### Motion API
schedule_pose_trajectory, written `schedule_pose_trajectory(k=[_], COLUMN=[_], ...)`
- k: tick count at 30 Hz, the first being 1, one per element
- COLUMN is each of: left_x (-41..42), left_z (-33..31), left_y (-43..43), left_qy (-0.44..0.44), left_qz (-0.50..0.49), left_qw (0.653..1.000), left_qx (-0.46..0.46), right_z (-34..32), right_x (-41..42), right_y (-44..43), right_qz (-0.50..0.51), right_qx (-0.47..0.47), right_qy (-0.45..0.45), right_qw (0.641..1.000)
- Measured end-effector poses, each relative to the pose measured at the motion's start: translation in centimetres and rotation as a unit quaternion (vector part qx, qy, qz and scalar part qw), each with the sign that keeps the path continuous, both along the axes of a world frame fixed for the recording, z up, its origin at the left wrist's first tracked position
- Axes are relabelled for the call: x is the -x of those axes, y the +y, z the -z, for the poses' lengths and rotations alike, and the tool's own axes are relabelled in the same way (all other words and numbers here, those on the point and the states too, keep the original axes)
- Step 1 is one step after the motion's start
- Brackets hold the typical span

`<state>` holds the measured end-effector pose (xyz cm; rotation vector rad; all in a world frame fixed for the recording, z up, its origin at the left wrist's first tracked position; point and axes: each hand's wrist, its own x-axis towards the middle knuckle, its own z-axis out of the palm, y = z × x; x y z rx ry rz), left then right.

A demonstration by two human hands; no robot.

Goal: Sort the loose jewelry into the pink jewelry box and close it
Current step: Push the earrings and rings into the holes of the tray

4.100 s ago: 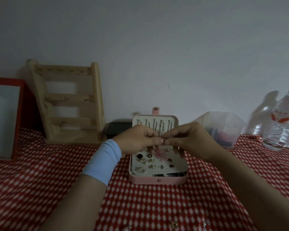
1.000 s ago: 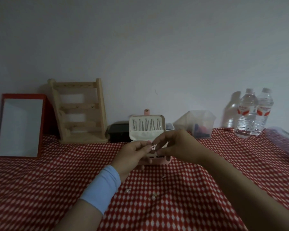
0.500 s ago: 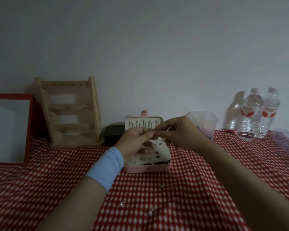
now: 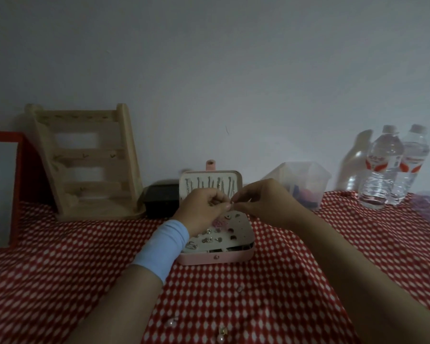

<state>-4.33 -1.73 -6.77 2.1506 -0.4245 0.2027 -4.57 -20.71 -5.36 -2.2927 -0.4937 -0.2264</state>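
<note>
Head view | small jewelry piece (image 4: 232,202) is pinched between left hand (image 4: 203,208) and right hand (image 4: 263,202), above open pink jewelry box (image 4: 233,256) | judged light, tiny, slippery, easily dropped | best gripped at its edges

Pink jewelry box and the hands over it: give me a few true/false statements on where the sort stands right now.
1. The pink jewelry box is open, its lid standing up. True.
2. The left hand and right hand pinch a small jewelry piece between them above the box. True.
3. The tablecloth has no jewelry on it. False: pearl pieces lie on it, on the near side of the box.
4. The two water bottles stand left of the box. False: they stand at the far right.
</note>
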Motion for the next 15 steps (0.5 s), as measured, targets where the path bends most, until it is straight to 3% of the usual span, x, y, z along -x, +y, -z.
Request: schedule_pose_trajectory(k=[8,15], left_x=[-0.8,-0.7], left_z=[1.7,1.4], left_y=[1.6,1.9], left_qy=[-0.060,-0.069], left_qz=[0.005,0.019], left_qw=[0.981,0.977], left_qx=[-0.184,-0.201], right_z=[1.0,1.2], right_x=[-0.8,-1.3], right_y=[0.5,1.2], right_qz=[-0.024,-0.035], right_qx=[0.112,0.168], right_qy=[0.014,0.011], right_qw=[0.993,0.985])
